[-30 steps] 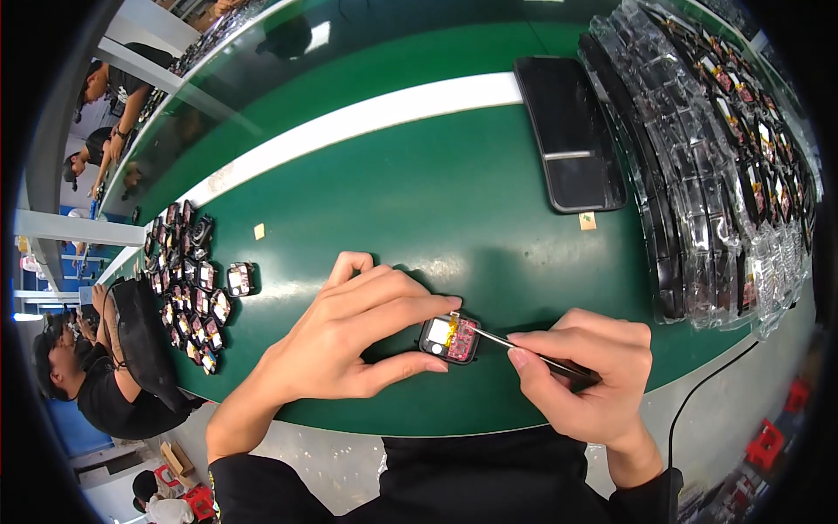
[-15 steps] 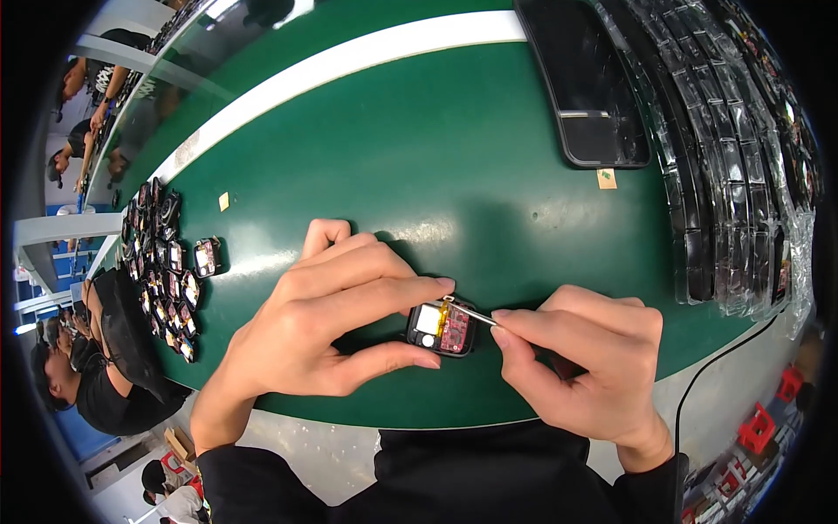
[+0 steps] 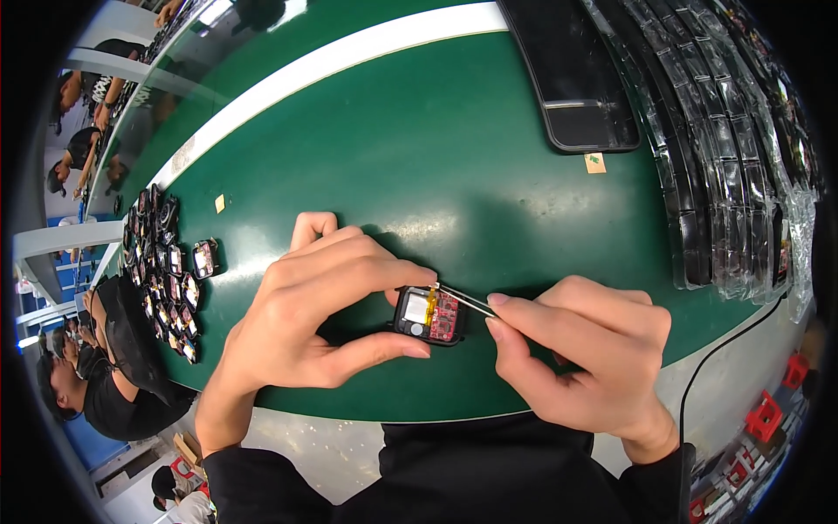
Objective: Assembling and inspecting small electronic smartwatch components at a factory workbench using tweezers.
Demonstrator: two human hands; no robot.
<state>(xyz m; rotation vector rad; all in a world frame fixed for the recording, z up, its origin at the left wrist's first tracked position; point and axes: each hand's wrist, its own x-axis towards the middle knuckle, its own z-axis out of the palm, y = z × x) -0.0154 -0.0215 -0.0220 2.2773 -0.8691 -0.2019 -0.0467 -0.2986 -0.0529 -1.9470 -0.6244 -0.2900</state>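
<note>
While the left hand [image 3: 301, 323] pinches the small open device [image 3: 427, 315] just above the green table [image 3: 454, 166], the right hand [image 3: 585, 349] grips tweezers [image 3: 467, 299] at its red circuit board. Risk: a slipped tip could scratch the board or tear the yellow flex.

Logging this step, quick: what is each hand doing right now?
Left hand: closed on the small open device, pinched between thumb and fingers.
Right hand: closed on thin tweezers, tips at the device's top edge.
</note>
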